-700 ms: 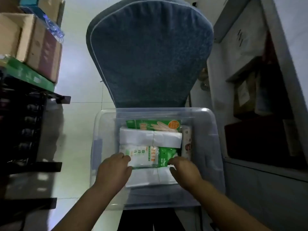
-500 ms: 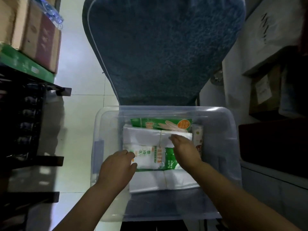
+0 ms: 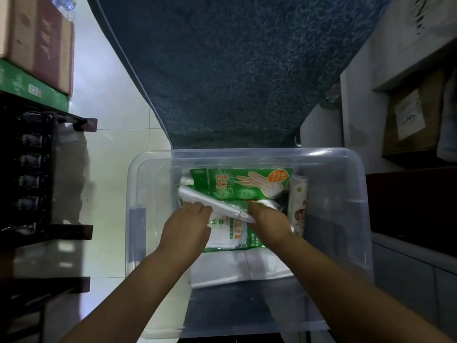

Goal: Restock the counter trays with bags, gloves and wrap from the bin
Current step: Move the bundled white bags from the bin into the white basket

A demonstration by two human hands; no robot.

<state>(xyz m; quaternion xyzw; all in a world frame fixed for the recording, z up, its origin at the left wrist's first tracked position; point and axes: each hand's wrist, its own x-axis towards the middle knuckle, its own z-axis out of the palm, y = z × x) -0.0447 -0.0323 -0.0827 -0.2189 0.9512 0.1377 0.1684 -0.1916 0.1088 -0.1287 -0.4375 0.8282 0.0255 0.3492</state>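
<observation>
You are standing in what looks like a shop's stock corner. On your left, brown cardboard cartons (image 3: pixel 37 40) sit stacked on a flat green carton (image 3: pixel 32 87), above a black crate (image 3: pixel 29 169) of what seem to be bottles. On your right, a labelled cardboard box (image 3: pixel 410 115) fills a grey cabinet recess (image 3: pixel 358 95). Below you, a clear plastic storage bin (image 3: pixel 138 219) holds sealed retail goods such as a green printed glove packet (image 3: pixel 247 189), over glossy pale floor tiles (image 3: pixel 111 120).

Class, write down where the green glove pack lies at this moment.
In the head view, the green glove pack sits at the far end of the clear bin, left of the patterned roll.
</observation>
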